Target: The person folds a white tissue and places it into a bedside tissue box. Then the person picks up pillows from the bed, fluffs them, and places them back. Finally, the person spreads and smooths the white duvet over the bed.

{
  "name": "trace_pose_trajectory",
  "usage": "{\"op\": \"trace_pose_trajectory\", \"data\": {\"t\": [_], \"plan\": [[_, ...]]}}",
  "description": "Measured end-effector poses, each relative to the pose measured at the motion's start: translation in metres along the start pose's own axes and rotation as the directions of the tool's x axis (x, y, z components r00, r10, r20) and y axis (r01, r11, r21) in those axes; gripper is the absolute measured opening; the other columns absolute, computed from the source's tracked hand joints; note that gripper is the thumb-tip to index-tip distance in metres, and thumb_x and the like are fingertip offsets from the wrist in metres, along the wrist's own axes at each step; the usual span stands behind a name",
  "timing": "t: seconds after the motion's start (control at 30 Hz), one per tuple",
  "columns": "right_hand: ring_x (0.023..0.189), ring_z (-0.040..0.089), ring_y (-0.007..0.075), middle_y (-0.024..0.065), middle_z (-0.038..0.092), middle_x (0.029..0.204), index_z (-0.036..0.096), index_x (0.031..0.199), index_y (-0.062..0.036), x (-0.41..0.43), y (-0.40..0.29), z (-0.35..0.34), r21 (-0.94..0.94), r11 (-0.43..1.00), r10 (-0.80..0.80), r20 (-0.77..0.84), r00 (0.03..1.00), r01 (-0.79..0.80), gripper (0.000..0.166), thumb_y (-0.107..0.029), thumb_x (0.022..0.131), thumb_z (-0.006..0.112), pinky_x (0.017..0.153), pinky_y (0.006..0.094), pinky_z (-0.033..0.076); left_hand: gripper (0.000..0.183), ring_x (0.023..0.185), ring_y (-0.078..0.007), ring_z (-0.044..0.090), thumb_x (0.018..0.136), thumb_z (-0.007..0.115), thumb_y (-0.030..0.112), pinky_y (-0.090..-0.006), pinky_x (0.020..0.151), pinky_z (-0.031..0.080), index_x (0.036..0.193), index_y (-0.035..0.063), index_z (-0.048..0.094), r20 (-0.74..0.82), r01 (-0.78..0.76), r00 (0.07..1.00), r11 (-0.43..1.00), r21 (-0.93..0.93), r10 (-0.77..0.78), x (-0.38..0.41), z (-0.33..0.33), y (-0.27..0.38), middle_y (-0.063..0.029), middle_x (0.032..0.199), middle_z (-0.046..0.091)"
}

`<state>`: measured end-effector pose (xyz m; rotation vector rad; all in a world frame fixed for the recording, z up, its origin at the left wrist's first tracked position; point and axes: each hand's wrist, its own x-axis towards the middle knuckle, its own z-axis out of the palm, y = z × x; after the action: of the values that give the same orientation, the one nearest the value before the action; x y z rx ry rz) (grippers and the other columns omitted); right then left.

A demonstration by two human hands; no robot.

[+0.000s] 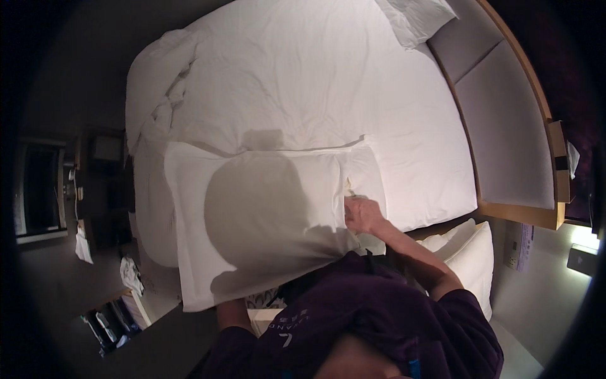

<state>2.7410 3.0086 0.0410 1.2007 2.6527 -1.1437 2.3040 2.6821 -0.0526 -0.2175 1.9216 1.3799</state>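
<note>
A white pillow in a pillowcase [255, 208] lies across the near edge of the bed, in front of my body. At its right end, my right hand [362, 215] has its fingers curled on the hem of the pillowcase opening; the fingertips are partly hidden by the fabric. A flap of white cloth [367, 166] spreads just beyond that hem. My left forearm [234, 312] passes beneath the pillow's near left corner, which hides my left hand. A large shadow falls over the middle of the pillow.
White bedding [303, 80] covers the bed, bunched at the far left. Another pillow [419, 19] lies by the upholstered headboard [504, 113]. More white pillows [468, 260] stand low at my right. A lit lamp [584, 237] is on the right wall. A shelf of items [111, 322] stands lower left.
</note>
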Motion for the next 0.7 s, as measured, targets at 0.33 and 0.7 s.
{"op": "trace_pose_trajectory", "data": {"t": [0.33, 0.7], "plan": [[0.074, 0.068, 0.0368, 0.0182, 0.068, 0.074, 0.07, 0.074, -0.0064, 0.009, 0.003, 0.029, -0.201, 0.961, 0.15, -0.189, 0.97, -0.188, 0.02, -0.025, 0.075, 0.064, 0.069, 0.0473, 0.054, 0.004, 0.072, -0.0148, 0.058, 0.085, 0.06, 0.002, -0.0294, 0.065, 0.051, 0.089, 0.0016, 0.06, -0.351, -0.304, 0.858, 0.921, 0.241, 0.375, 0.056, -0.112, 0.068, -0.0051, 0.084, 0.06], [0.065, 0.064, 0.0358, 0.0138, 0.066, 0.071, 0.064, 0.079, -0.0055, -0.004, -0.135, -0.037, 0.042, 0.987, -0.107, -0.566, 0.817, 0.157, 0.008, -0.01, 0.073, 0.066, 0.061, 0.0436, 0.052, 0.036, 0.124, -0.043, 0.049, 0.091, 0.055, 0.009, -0.049, 0.107, 0.038, 0.126, 0.003, 0.057, 0.911, -0.997, 0.058, 0.064, 0.035, 0.407, -0.099, 0.318, 0.051, -0.0241, 0.13, 0.054]]}}
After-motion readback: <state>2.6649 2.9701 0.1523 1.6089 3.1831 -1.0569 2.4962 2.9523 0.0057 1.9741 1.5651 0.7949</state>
